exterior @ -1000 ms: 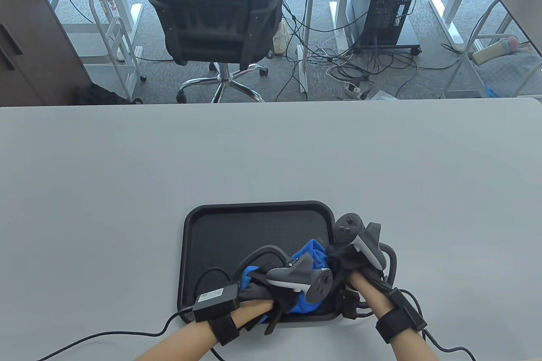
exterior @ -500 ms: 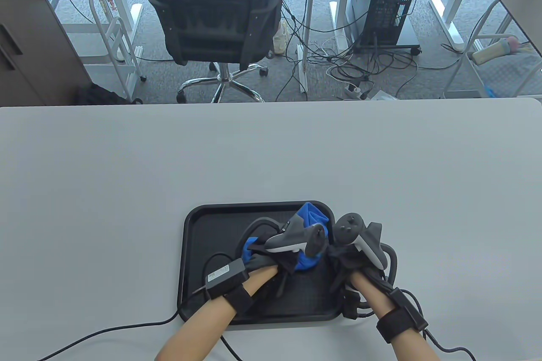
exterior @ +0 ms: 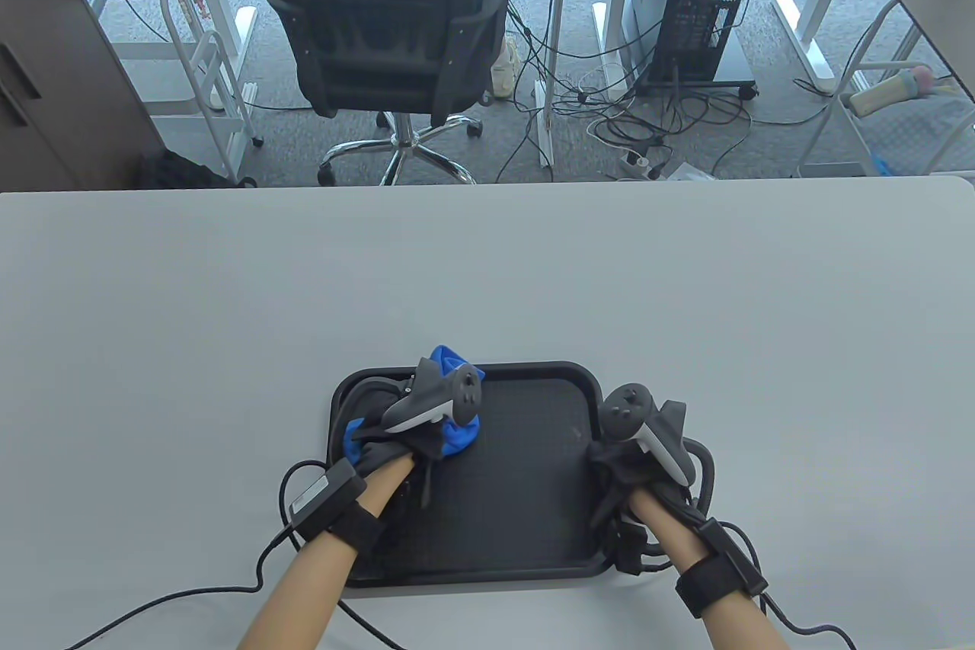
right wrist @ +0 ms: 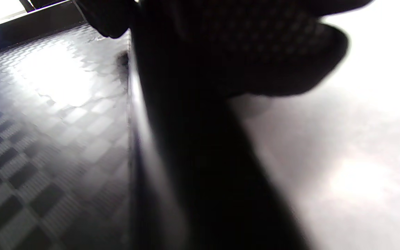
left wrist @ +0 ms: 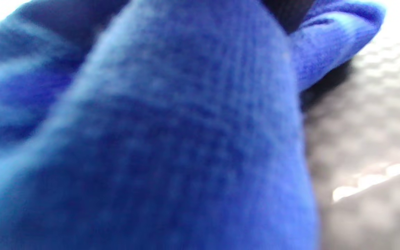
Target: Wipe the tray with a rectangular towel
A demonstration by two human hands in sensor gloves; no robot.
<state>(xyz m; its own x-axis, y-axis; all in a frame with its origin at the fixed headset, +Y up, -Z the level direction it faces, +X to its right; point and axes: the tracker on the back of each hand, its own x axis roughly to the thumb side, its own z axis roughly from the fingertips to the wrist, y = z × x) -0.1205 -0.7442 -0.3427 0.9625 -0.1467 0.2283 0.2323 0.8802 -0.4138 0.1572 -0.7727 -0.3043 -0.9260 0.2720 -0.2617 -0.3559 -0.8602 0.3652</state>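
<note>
The left hand (exterior: 404,444) has swept the bunched blue towel (exterior: 457,437) across the black tray (exterior: 533,528): a second ago it worked at the near right part of the floor, half a second ago it was up by the far right corner, and now it sits at the far left corner, with a fold of cloth poking over the far rim. The left wrist view is almost filled by blue fabric pressed onto the textured tray floor (left wrist: 366,114), so the fingers are clenched around the wad, though the fingers themselves are hidden under the tracker and cloth. The right hand (exterior: 640,467) has not shifted through all three moments; it rests on the tray's right rim, and the right wrist view shows dark glove against that edge, with the pale tabletop (right wrist: 359,173) beside it. Whether its fingers pinch the rim or merely press on it I cannot tell. By my reckoning, the wipe has now covered the right side and far edge, leaving the left side and near left area as the likely next stretch.
</note>
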